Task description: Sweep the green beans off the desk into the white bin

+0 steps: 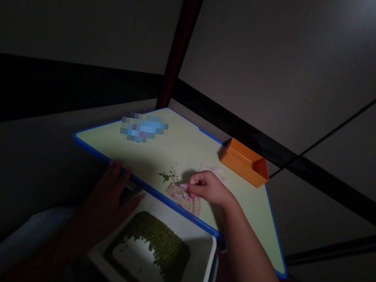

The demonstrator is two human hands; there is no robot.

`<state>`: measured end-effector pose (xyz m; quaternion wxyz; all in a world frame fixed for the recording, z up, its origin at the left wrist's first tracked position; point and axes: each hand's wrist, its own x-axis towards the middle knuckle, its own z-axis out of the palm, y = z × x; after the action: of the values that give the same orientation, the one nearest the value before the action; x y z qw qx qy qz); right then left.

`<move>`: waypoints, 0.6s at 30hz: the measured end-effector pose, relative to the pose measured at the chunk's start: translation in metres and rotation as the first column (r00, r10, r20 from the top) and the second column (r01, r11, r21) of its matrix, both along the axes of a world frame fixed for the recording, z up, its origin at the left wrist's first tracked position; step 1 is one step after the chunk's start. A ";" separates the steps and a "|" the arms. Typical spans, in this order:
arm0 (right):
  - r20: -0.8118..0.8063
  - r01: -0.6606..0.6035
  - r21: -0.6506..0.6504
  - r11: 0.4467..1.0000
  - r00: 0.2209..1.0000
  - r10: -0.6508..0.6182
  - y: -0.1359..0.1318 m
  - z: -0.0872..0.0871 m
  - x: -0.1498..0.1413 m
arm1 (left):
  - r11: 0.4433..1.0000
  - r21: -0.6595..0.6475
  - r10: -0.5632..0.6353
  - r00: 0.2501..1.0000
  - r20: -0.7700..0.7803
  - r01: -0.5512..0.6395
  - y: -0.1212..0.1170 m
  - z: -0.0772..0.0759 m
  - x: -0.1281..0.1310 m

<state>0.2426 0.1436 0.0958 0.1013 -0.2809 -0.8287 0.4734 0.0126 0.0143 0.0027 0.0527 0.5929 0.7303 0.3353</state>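
Note:
My right hand (207,187) is over the pale tabletop (180,142), thumb and fingers closed in a pinch; whatever sits between the fingertips is too small to make out. Beside the fingertips lies a loose scatter of small green beans (168,175). Under that hand shows a pink half-round, protractor-like figure (195,205). My left hand (105,202) is in shadow at the table's near edge, fingertips by the blue border and thumb stretched toward a white bin (204,269). More green beans (164,238) lie inside the bin, partly baring its floor.
An orange open box (244,162) stands at the table's back right edge. A blurred-out blue item (145,128) lies at the far left. Behind the table, dark-trimmed walls meet at a reddish post (183,39). The bin sits below the table's near edge.

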 end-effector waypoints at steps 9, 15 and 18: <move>0.038 0.042 0.115 0.993 0.998 -0.046 0.001 -0.008 -0.006 | 1.000 -0.025 0.000 1.000 -0.012 0.000 -0.001 0.002 0.000; 0.070 0.081 0.167 0.983 0.993 -0.094 0.006 -0.010 0.005 | 1.000 0.002 -0.005 1.000 -0.027 0.005 -0.001 0.001 -0.001; 0.077 0.083 0.155 0.984 0.992 -0.096 0.008 -0.009 0.011 | 1.000 0.008 -0.003 0.999 -0.033 0.003 -0.001 0.000 -0.001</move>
<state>0.2534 0.1514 0.0869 0.1085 -0.3293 -0.8523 0.3916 0.0111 0.0133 0.0027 0.0389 0.5997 0.7287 0.3284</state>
